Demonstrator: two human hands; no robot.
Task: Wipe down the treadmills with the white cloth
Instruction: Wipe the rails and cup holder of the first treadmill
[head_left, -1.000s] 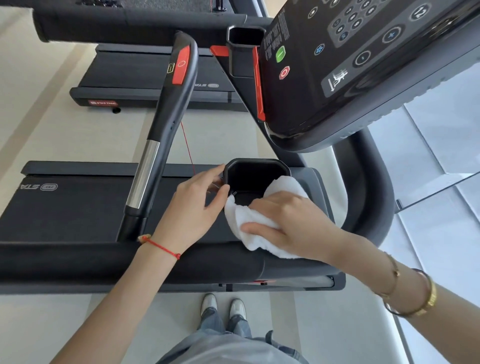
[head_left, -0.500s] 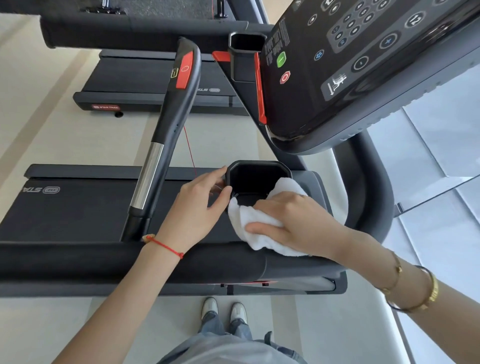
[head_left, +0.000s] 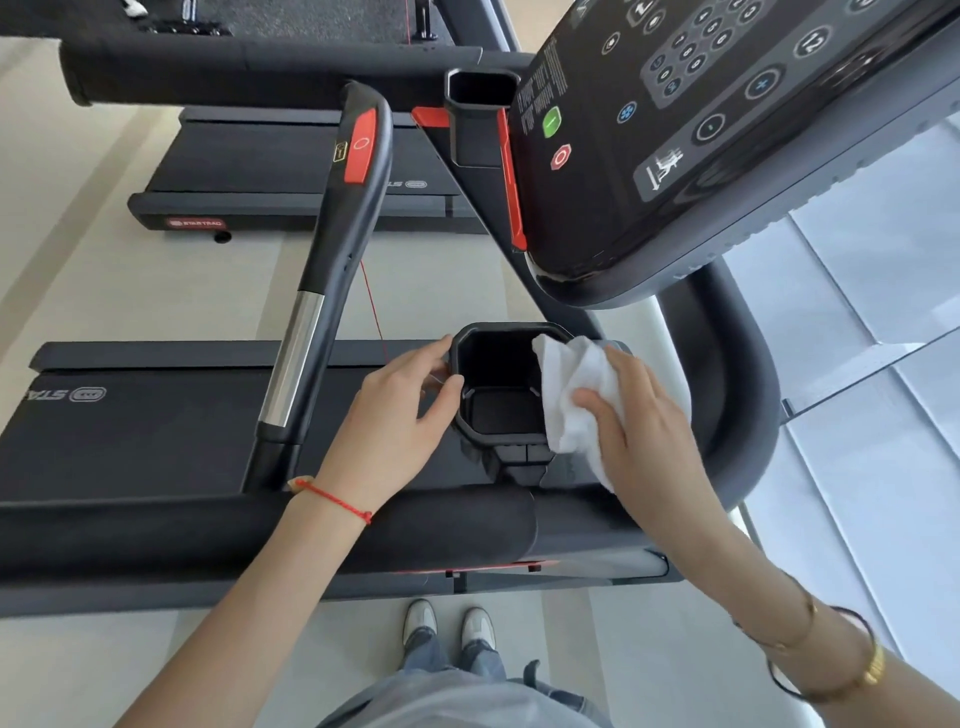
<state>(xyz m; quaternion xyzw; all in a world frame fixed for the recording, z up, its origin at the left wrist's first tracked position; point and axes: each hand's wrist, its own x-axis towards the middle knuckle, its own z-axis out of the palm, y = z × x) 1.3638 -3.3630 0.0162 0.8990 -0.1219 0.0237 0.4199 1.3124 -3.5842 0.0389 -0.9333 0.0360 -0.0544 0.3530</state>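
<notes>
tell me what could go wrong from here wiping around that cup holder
1. The cloth is only pressed under the right hand; its loose edge could slip into the cup holder.
2. The red cord hangs just beyond the left hand; snagging it seems possible.

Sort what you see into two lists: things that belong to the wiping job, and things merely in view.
In the job: white cloth, right hand pressing it, left hand on the cup holder, console.

Merely in view: red cord, neighbouring treadmill, shoes.
</notes>
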